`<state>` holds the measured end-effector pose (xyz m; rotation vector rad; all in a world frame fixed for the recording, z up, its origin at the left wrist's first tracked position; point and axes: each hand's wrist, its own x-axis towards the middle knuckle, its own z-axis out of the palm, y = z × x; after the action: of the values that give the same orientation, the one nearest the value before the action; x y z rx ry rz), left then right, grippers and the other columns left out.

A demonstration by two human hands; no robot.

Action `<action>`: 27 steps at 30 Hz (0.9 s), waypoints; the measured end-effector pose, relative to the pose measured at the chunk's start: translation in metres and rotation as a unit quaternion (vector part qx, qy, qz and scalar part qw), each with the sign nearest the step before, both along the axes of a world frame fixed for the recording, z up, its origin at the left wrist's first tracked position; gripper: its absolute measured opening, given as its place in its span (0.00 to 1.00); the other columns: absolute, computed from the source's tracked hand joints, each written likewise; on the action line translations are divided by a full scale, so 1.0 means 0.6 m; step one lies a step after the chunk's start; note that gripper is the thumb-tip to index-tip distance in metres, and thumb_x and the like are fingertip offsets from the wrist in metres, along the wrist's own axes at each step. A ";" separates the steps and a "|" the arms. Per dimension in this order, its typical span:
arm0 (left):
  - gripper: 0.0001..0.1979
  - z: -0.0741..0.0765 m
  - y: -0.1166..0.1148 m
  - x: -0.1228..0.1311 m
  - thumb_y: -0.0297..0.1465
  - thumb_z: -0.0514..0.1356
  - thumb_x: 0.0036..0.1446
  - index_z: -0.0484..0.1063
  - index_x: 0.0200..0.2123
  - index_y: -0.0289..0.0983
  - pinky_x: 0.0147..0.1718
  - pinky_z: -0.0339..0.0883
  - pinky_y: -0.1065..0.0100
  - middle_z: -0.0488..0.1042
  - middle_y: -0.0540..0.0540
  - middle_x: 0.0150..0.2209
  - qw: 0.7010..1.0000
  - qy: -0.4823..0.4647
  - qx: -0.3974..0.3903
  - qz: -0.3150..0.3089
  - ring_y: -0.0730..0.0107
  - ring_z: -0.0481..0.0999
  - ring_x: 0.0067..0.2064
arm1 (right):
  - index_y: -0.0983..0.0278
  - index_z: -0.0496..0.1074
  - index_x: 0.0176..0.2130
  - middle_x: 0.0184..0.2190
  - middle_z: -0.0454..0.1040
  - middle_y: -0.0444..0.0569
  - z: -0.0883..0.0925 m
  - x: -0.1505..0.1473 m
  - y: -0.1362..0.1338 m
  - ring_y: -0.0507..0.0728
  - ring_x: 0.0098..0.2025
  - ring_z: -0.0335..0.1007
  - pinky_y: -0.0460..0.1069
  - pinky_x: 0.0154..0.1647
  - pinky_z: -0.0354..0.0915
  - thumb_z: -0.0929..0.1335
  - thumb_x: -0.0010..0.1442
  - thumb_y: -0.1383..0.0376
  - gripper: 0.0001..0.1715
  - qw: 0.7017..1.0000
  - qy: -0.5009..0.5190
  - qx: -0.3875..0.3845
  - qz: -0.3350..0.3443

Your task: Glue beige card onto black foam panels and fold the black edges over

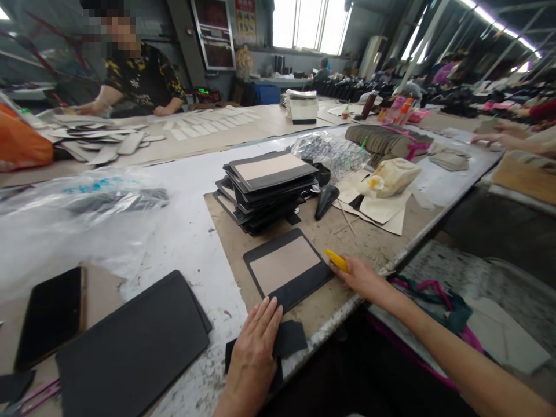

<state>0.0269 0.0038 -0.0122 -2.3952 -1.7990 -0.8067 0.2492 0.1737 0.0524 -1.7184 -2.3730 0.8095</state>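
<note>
Black panel (300, 285) laid flat between two hands

The panel is set on a brown board (365, 246) on the worktop (186, 237), its beige rectangle (282, 271) facing up. Its near-left corner is covered by the fingertips of the left hand (256, 341); the fingers are stretched flat, with nothing gripped. Loose black pieces (292, 339) are partly hidden beneath that hand. By the panel's right edge, a yellow tool (336, 260) is gripped in the closed fingers of the right hand (358, 278). Behind, similar panels are piled in a stack (271, 194).

No readable lettering, only illegible blue marks (99, 184) on clear plastic (82, 223) (the wall poster (246, 22) too blurry).
</note>
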 end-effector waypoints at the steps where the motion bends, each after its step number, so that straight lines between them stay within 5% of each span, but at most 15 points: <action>1: 0.39 0.001 0.000 0.000 0.12 0.44 0.38 0.58 0.58 0.33 0.54 0.65 0.55 0.64 0.42 0.57 1.000 0.004 -0.001 -0.002 0.62 0.59 0.60 | 0.67 0.69 0.38 0.29 0.72 0.50 0.000 -0.003 0.000 0.54 0.27 0.69 0.48 0.31 0.65 0.60 0.59 0.63 0.13 0.999 0.022 -0.029 -0.020; 8: 0.34 0.009 0.003 0.003 0.13 0.45 0.39 0.65 0.52 0.30 0.51 0.68 0.54 0.67 0.39 0.54 1.000 0.013 0.019 0.005 0.59 0.64 0.58 | 0.66 0.66 0.32 0.17 0.61 0.40 -0.014 -0.010 0.014 0.49 0.17 0.60 0.44 0.19 0.57 0.61 0.57 0.59 0.13 0.978 0.134 -0.145 -0.070; 14: 0.35 0.004 0.001 0.002 0.12 0.45 0.39 0.63 0.54 0.31 0.54 0.65 0.55 0.65 0.40 0.56 1.000 -0.008 -0.003 0.000 0.61 0.61 0.59 | 0.63 0.59 0.24 0.15 0.56 0.37 -0.004 -0.009 0.008 0.46 0.17 0.50 0.43 0.16 0.50 0.66 0.49 0.46 0.24 0.941 0.234 -0.228 -0.093; 20: 0.34 0.002 -0.004 -0.006 0.13 0.45 0.40 0.67 0.51 0.36 0.56 0.60 0.55 0.68 0.43 0.54 0.977 -0.211 -0.041 0.018 0.62 0.65 0.57 | 0.64 0.58 0.23 0.13 0.57 0.37 0.000 -0.013 -0.008 0.44 0.16 0.50 0.42 0.16 0.47 0.68 0.44 0.43 0.28 0.919 0.288 -0.237 -0.126; 23: 0.22 0.014 -0.006 -0.010 0.18 0.50 0.48 0.72 0.45 0.37 0.52 0.64 0.61 0.74 0.44 0.45 0.902 -0.404 -0.066 0.135 0.64 0.72 0.49 | 0.63 0.58 0.24 0.13 0.56 0.36 0.008 -0.011 -0.021 0.44 0.15 0.49 0.42 0.15 0.46 0.69 0.44 0.44 0.28 0.911 0.315 -0.223 -0.146; 25: 0.12 0.031 -0.004 -0.006 0.29 0.58 0.53 0.73 0.42 0.36 0.42 0.69 0.67 0.75 0.46 0.32 0.804 -0.535 -0.080 0.247 0.68 0.74 0.36 | 0.63 0.59 0.24 0.13 0.56 0.36 0.020 -0.004 -0.031 0.44 0.15 0.49 0.42 0.15 0.44 0.70 0.44 0.45 0.27 0.901 0.341 -0.218 -0.159; 27: 0.16 0.051 0.001 0.004 0.37 0.63 0.51 0.73 0.41 0.35 0.28 0.67 0.73 0.66 0.52 0.22 0.681 -0.659 -0.103 0.303 0.76 0.68 0.24 | 0.64 0.59 0.24 0.13 0.56 0.36 0.034 0.004 -0.042 0.44 0.15 0.48 0.43 0.15 0.42 0.70 0.44 0.47 0.26 0.888 0.370 -0.219 -0.164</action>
<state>0.0292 0.0042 0.0182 -0.7573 -2.8030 -2.6013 0.2513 0.1487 0.0731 -1.4731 -1.4199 1.6512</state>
